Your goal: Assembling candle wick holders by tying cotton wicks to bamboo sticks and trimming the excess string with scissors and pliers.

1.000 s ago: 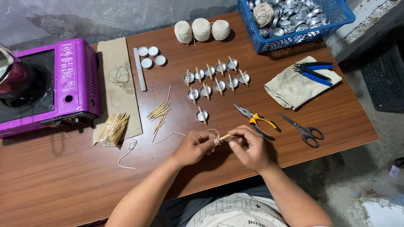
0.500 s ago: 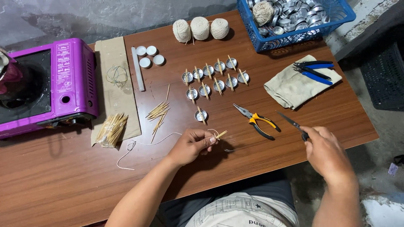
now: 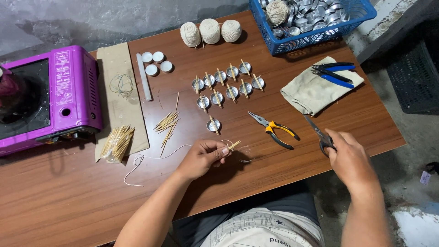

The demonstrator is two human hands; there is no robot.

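Note:
My left hand (image 3: 201, 157) pinches a short wooden stick (image 3: 233, 145) with white string (image 3: 155, 158) wound on it; the string trails left across the brown table (image 3: 68, 196). My right hand (image 3: 350, 158) grips the handles of grey scissors (image 3: 318, 132), blades pointing up and left. Yellow-handled pliers (image 3: 274, 129) lie between my two hands. Just above my left hand stands a small metal cup (image 3: 213, 124) with a stick across it, below a group of several similar cups (image 3: 228, 82).
A purple gas stove (image 3: 45, 98) fills the left side. Cardboard (image 3: 120, 91) holds a stick bundle (image 3: 116, 142); loose sticks (image 3: 167, 122) lie nearby. Three string balls (image 3: 210, 31) and a blue basket (image 3: 315, 23) of cups sit at the back. Blue-handled pliers (image 3: 334, 73) rest on a cloth (image 3: 315, 89).
My right hand left the stick and string, swung right to the scissors and closed on their handles. My left hand stays put with the stick.

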